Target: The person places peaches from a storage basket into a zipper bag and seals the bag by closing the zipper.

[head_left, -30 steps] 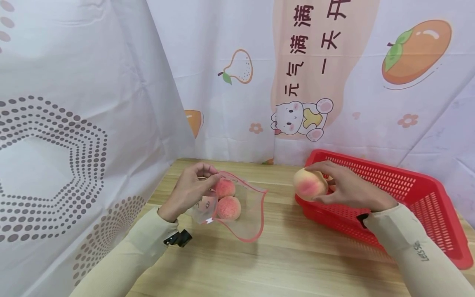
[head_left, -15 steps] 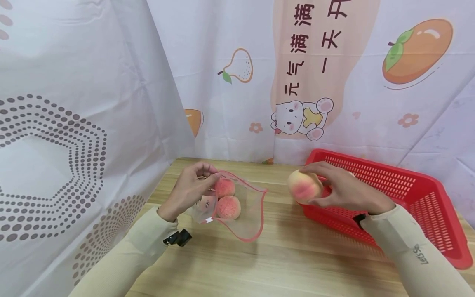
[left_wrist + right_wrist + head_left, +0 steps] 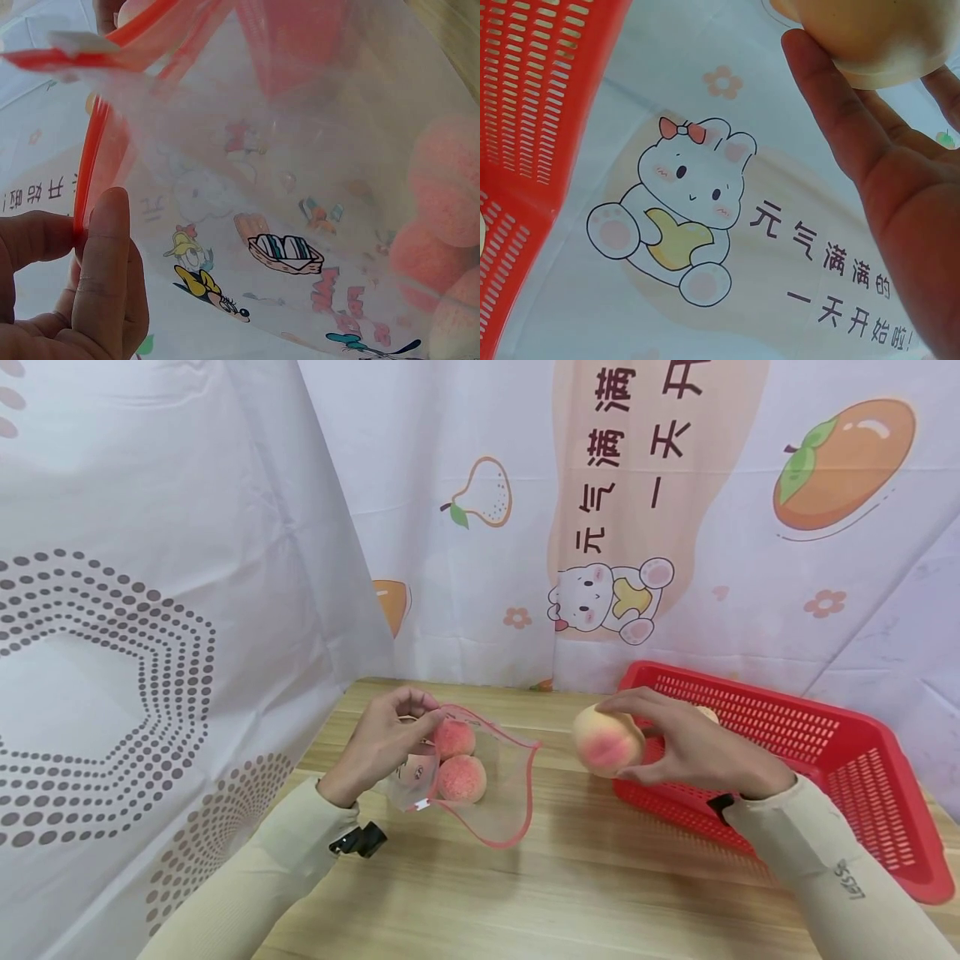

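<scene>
My left hand (image 3: 390,735) pinches the red-edged mouth of a clear zip bag (image 3: 506,793) between thumb and fingers. In the left wrist view the bag (image 3: 292,187) bears cartoon prints, and its mouth gapes. Several pinkish peaches (image 3: 462,779) lie inside it, toward its bottom end. My right hand (image 3: 686,739) grips a larger yellow peach with a pink blush (image 3: 606,742) beside the basket's left end. In the right wrist view fingers curl around the underside of that peach (image 3: 885,37).
A red perforated plastic basket (image 3: 855,735) stands on the right of the wooden table (image 3: 450,893). Another yellowish fruit (image 3: 707,714) shows in it behind my right hand. Printed white cloth (image 3: 465,585) hangs behind the table and along its left side.
My right hand has moved a little to the left with the yellow peach, away from the basket's edge. My left hand and the bag have stayed nearly still.
</scene>
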A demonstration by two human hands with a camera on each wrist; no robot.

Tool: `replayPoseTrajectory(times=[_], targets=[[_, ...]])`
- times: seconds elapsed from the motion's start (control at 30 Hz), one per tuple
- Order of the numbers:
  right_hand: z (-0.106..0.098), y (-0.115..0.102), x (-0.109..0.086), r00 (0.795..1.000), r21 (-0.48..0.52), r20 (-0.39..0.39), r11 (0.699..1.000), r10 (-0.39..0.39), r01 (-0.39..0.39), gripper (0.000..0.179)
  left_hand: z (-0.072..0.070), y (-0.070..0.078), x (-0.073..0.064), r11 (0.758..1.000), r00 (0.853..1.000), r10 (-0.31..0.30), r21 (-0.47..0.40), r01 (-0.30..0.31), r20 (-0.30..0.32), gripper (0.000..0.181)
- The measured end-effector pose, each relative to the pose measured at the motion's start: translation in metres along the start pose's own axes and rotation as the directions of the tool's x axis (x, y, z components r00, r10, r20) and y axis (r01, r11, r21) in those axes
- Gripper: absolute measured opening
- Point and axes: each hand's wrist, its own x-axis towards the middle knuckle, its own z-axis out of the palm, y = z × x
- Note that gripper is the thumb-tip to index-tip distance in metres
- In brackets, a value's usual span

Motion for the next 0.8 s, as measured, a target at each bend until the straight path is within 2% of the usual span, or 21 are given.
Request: replayPoseTrajectory(times=[0.23, 0.47, 0.8], targets=[[0.002, -0.004, 0.004, 0.997, 0.015, -0.002, 0.997, -0.081, 0.081, 0.068, 0.000, 0.000, 0.000, 1.000, 1.000, -0.001, -0.001, 0.001, 0.000, 0.016], [0.007, -0.010, 0.008, 0.982, 0.036, -0.028, 0.982, -0.187, 0.188, 0.068, -0.001, 0.000, 0.001, 1.000, 1.000, 0.008, 0.001, -0.008, 0.002, 0.016], [0.015, -0.023, 0.015, 0.967, 0.071, -0.030, 0.964, -0.255, 0.256, 0.071, 0.000, 0.000, 0.000, 1.000, 1.000, 0.015, 0.004, -0.015, 0.004, 0.014]])
